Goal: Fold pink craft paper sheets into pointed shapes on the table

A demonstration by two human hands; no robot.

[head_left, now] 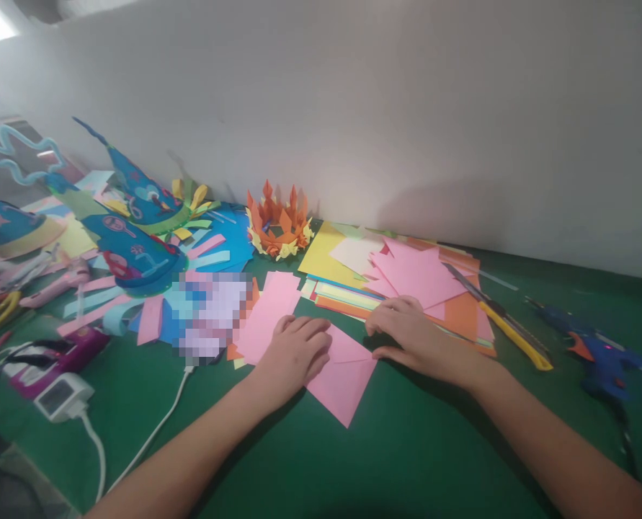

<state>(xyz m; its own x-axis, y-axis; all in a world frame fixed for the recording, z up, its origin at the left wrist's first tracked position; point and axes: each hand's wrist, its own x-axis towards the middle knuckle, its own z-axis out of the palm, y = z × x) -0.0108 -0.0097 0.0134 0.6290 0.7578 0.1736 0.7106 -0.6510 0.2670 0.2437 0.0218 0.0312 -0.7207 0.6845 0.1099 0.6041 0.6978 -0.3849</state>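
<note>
A pink sheet of paper (347, 386) with a crease or folded flap lies on the green table in front of me. My left hand (299, 353) rests on its left part, fingers bent and spread over the paper. At the paper's right corner is my right hand (401, 335), its thumb at the tip and its fingers curled but apart from the thumb. Beyond the hands lie pink paper pieces (418, 274) and a row of coloured strips (342, 294). A pink stack (269, 310) sits left of my left hand.
A yellow cutter (515, 335) and a blue glue gun (607, 360) lie at right. An orange paper crown (279, 227) stands near the wall. Blue cone hats (137, 252), a charger (64, 396) and a white cable (163, 418) are at left.
</note>
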